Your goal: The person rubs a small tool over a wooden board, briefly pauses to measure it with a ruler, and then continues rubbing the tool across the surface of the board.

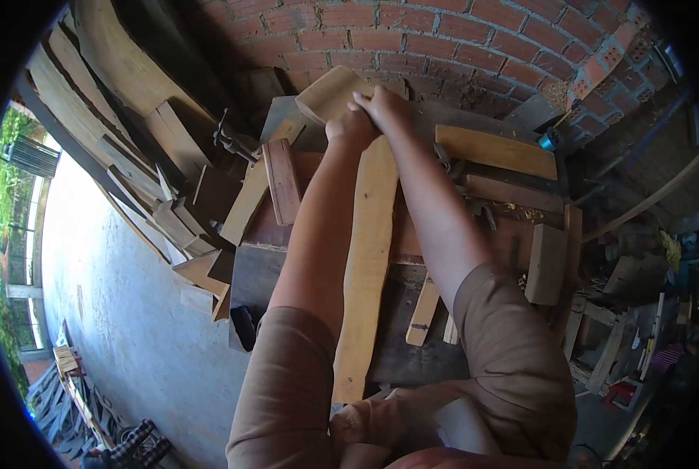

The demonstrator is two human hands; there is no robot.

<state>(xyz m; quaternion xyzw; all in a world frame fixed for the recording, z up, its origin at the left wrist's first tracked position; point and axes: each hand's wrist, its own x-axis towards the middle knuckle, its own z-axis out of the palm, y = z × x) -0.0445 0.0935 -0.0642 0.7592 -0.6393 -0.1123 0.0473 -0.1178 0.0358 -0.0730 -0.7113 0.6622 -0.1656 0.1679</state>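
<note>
A long light wooden plank (369,227) runs away from my body across the workbench (259,270). Both my arms reach out to its far end. My left hand (350,129) is closed there, knuckles up. Against it, slightly higher and to the right, my right hand (384,108) is closed too, its fingers bent over. What the two hands grip is hidden beneath them. Just beyond them lies a pale, wide piece of wood (334,92), tilted on the bench's far side.
On the bench's right lie a yellowish board (496,150), a wooden block (546,264) and a short wood strip (423,313). A reddish block (281,181) and a clamp (231,141) are left. Slabs (91,94) lean beside a brick wall (412,39).
</note>
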